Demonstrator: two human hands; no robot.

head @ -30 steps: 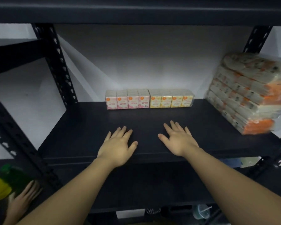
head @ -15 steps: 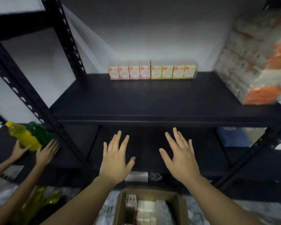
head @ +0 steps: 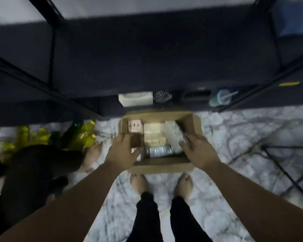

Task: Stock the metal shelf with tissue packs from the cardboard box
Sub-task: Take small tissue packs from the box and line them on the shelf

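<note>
— Where's the open brown cardboard box?
— Centre of the frame, on the pale marbled floor, just below the front edge of the dark metal shelf filling the upper half.
— And inside?
— Pale and pinkish wrapped tissue packs, stacked close together; blurred, so no count possible.
— Left hand?
— Over the box's left side, fingers reaching in toward the packs at the left wall. Holding anything or not: cannot tell, too smeared.
— Right hand?
— At the box's right side, fingers bent down into the opening beside a pale upright pack. Grip likewise impossible to judge.
— Below the box?
— Two bare feet and dark trouser legs, bottom centre.
— Left of the frame?
— Yellow and green plastic bottles on the floor, plus another person's bare foot and a dark blurred shape.
— Under the shelf edge?
— A white boxy object and a clear plastic cup with a straw, right of centre.
</note>
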